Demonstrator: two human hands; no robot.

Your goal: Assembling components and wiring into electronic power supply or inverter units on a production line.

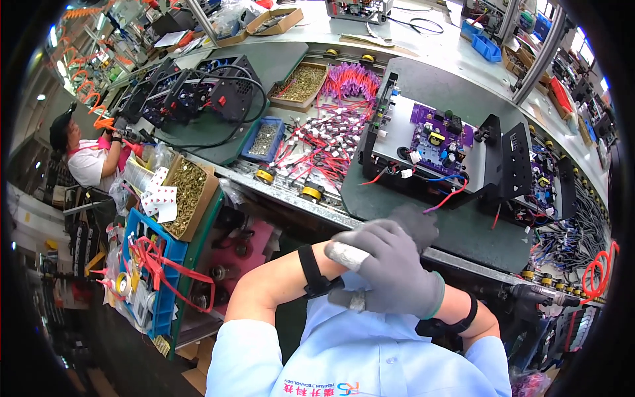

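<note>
My right hand (390, 271), in a grey glove with whitish fingertips, crosses in front of my left forearm. Its thumb stands apart from the fingers, and I see nothing held in it. Behind it, my left hand (418, 227), also gloved in grey, reaches over the near edge of a dark green board (397, 208). Motion blur and the right hand obscure its fingers. Just beyond lies an open device chassis (397, 155) with a purple circuit board (442, 135). A red-and-purple wire (453, 198) hangs from the chassis towards my left hand.
Connector wires (324, 135) pile up left of the chassis, beside a carton of small brass-coloured parts (299, 85) and a blue bin (264, 137). Another chassis (539, 175) stands right. Far left, a co-worker (92, 155) handles a tool. A power screwdriver (546, 295) lies at the right edge.
</note>
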